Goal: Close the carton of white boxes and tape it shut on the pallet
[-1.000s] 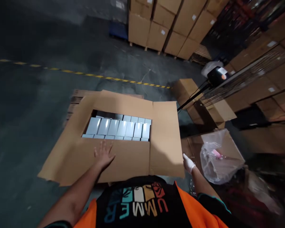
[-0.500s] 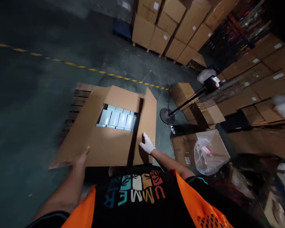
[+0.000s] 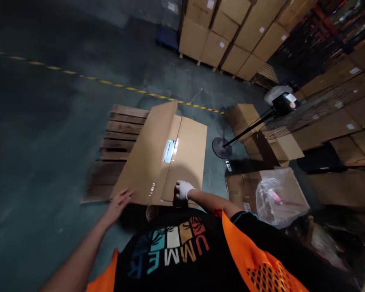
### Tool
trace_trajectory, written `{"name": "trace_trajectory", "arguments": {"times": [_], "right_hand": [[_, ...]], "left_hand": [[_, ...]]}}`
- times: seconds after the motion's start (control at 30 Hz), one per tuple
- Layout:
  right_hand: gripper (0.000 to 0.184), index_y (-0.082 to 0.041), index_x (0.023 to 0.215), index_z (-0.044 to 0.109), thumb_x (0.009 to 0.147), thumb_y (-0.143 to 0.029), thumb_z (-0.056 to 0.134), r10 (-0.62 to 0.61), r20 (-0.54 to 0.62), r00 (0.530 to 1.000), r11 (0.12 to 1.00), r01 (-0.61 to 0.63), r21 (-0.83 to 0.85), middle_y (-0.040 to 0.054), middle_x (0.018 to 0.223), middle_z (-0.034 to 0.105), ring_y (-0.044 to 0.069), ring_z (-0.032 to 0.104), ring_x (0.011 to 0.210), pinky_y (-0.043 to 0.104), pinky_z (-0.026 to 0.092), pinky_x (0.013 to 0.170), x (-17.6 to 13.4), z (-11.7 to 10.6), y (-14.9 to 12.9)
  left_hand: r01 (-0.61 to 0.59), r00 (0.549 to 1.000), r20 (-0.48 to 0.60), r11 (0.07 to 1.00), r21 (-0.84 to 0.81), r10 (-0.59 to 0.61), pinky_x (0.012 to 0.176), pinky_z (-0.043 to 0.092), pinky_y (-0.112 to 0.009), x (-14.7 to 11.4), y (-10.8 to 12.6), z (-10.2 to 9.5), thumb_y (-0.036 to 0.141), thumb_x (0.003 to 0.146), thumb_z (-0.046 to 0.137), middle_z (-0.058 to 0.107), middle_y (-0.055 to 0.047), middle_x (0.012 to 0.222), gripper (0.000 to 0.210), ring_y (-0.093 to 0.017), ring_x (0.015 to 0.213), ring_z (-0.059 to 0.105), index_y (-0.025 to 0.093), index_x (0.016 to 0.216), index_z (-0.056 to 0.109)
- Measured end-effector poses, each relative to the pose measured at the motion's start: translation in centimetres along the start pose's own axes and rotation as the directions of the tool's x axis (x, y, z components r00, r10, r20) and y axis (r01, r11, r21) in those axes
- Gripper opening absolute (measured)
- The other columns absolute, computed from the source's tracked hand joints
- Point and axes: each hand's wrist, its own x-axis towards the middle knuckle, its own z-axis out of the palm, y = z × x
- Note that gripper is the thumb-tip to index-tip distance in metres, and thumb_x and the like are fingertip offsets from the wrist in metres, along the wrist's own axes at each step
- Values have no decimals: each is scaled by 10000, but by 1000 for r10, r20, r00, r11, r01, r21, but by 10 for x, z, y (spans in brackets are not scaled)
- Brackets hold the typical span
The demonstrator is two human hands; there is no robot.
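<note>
The carton [image 3: 170, 158] sits on the pallet's [image 3: 115, 142] right edge. The gloved right hand [image 3: 182, 190] presses one flap flat, fingers spread; the bare left hand [image 3: 119, 202] holds the raised flap's [image 3: 146, 154] corner loosely. That flap could spring open if released.

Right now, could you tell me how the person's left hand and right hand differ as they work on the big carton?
The left hand is bare, while the right hand wears a white glove. The left hand rests with fingers spread at the near corner of the left flap, which is tilted up; the right hand presses down on the right flap, which lies nearly flat. Both touch the same carton.
</note>
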Motion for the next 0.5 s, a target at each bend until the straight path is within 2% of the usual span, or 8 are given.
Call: {"name": "trace_trajectory", "arguments": {"times": [0.03,0.1,0.13,0.2,0.27,0.33,0.43,0.5], "right_hand": [[372,-139,1215,800,864,-236,877,-12,10,1000,1000,12,2,188,1714,656,457,606,1583,593,529,1362,-5,2,2],[439,-141,1270,800,852,-227,903,-35,28,999,999,35,3,204,1780,607,464,547,1666,604,525,1374,-14,4,7],[460,-146,1285,801,846,-223,916,-42,38,998,999,42,3,213,1788,602,464,556,1665,607,537,1365,-18,4,10],[453,-171,1294,809,858,-230,916,-65,55,996,998,65,-7,212,1742,643,446,650,1570,595,590,1306,-20,-1,15],[459,-195,1351,800,901,-238,878,-122,66,990,991,125,-50,209,1715,657,425,696,1498,584,616,1259,-18,-10,16],[542,-201,1482,752,949,-257,838,-205,59,977,966,212,-150,230,1798,571,425,634,1575,574,596,1275,-16,-20,10],[658,-167,1648,664,1016,-307,784,-343,0,939,864,316,-391,285,1935,356,435,468,1731,542,539,1333,-11,-32,-10],[594,-167,1639,693,1069,-335,701,-474,-55,879,755,373,-540,303,1913,375,444,463,1730,555,498,1360,5,-39,-32]], "left_hand": [[-56,995,86,996,67,50,1416,447,-533,-7,18,14,811,1081,449,573,-190,1876,907,-414,1777,505,210,1660,805],[-150,965,250,954,261,83,1471,336,-613,-16,54,34,669,1065,676,366,-236,1980,829,-487,1874,282,212,1755,719],[-174,951,304,917,358,62,1476,304,-652,-17,70,37,572,1066,736,274,-266,2001,849,-520,1883,214,206,1826,632],[-178,939,343,869,462,10,1467,306,-681,-11,95,30,411,1074,768,224,-329,1990,873,-557,1865,233,162,1879,539],[-154,943,333,872,464,-11,1448,356,-676,-5,112,15,339,1082,758,328,-366,1946,821,-548,1832,348,115,1849,570],[-115,958,285,905,410,-7,1434,404,-634,-14,125,5,313,1077,761,452,-358,1891,781,-493,1804,435,93,1810,605],[-23,985,168,957,288,-27,1428,435,-566,-52,138,12,341,1093,775,452,-360,1889,812,-464,1796,443,58,1823,562],[63,992,93,980,190,-82,1395,493,-550,-79,133,22,365,1075,835,378,-347,1938,905,-472,1775,480,82,1869,506]]}}
